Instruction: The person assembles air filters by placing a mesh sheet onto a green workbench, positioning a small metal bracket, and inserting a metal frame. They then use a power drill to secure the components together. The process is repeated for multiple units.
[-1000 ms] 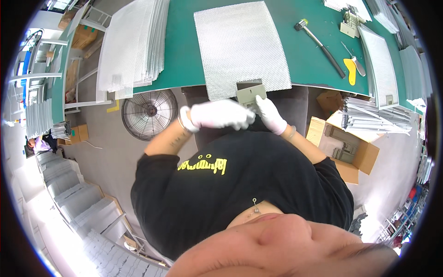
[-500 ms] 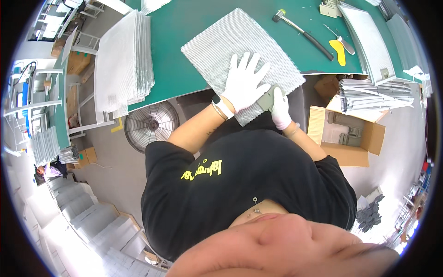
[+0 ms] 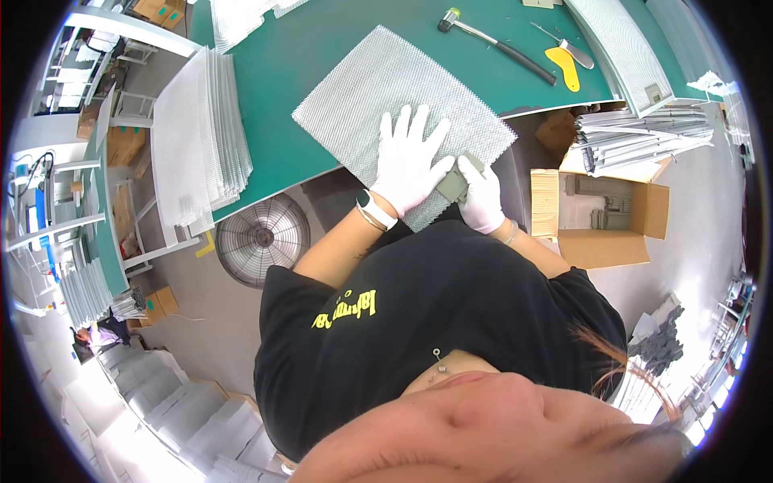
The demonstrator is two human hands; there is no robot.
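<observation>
A silvery mesh sheet lies turned like a diamond on the green table, its near corner hanging over the front edge. My left hand, in a white glove, rests flat on the sheet with its fingers spread. At the sheet's near right edge sits a flat grey-green plastic piece. My gloved right hand grips this piece, its fingers curled over the outer side. The left thumb touches or nearly touches the piece; which one I cannot tell.
A rubber mallet, a yellow-handled tool and a screwdriver lie at the back right. Mesh sheets stand stacked at the left. An open carton with grey-green pieces is at the right, a round fan below left.
The view has shifted a little. My right hand has moved in closer to the left hand and now covers more of the plastic piece. My left hand stays flat on the sheet.
</observation>
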